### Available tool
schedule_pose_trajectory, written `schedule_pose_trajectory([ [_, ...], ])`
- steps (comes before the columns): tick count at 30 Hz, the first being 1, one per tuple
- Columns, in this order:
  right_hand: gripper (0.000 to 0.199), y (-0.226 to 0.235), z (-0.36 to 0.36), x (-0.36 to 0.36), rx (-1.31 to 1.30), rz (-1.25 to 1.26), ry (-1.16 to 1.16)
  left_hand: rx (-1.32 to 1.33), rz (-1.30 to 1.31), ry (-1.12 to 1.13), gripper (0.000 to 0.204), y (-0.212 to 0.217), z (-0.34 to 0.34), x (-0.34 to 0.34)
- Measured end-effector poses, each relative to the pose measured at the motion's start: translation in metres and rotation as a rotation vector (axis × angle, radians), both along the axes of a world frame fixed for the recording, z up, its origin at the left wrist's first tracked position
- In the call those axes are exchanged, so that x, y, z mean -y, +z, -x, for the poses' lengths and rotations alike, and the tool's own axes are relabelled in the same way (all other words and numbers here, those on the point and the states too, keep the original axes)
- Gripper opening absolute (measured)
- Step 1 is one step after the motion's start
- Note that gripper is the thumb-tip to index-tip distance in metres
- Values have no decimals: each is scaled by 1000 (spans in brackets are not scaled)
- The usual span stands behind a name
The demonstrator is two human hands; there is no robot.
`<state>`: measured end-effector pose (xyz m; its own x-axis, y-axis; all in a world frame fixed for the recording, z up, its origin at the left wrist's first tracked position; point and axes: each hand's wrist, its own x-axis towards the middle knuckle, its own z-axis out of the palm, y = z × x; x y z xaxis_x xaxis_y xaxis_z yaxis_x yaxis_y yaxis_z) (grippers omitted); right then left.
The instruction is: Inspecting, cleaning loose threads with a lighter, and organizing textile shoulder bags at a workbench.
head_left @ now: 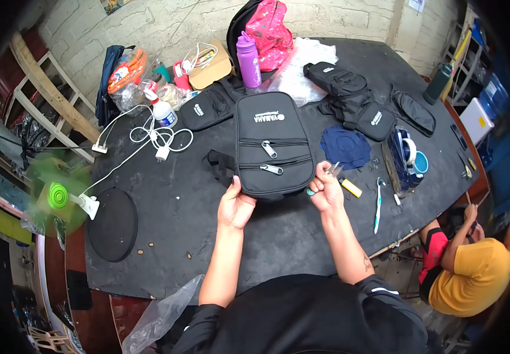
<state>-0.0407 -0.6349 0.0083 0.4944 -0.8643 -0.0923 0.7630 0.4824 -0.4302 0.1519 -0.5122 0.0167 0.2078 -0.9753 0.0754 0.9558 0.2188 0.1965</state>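
Both my hands hold up a small black bag [275, 130] with rounded corners, white lettering and two zippers with big silver pulls. My left hand [236, 205] grips its lower left corner, thumb in front and fingers mostly hidden behind. At the lower right corner, my right hand [326, 192] is closed on the edge. A small pointed metal tool [335, 169] shows by the right fingers, with a teal spot below; I cannot make out its kind. A black strap [219, 166] hangs out at the bag's left side.
On the black table [278, 248] lie more black bags [349, 97], a blue cloth [345, 147], a yellow lighter [351, 188], a toothbrush [378, 205] and a spray bottle [163, 110]. A green fan [58, 196] spins at left. Another person [473, 274] sits at right.
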Motion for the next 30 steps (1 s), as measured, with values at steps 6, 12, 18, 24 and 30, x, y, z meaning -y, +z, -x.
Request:
schedule_pose_trajectory([
  [6, 8, -10, 1, 5, -111, 76, -103, 18, 54, 9, 31, 1, 4, -8],
  [12, 13, -31, -2, -4, -321, 46, -10, 271, -71, 118, 29, 40, 22, -9],
  [18, 16, -2, -4, -14, -1044, 965, -555, 1386, -175, 517, 17, 55, 16, -6],
  [24, 21, 42, -15, -13, -798, 1335, -259, 979, -444, 489, 32, 21, 40, 11],
  [30, 15, 35, -43, -27, -780, 1441, -166, 1220, -554, 624, 47, 8, 39, 8],
])
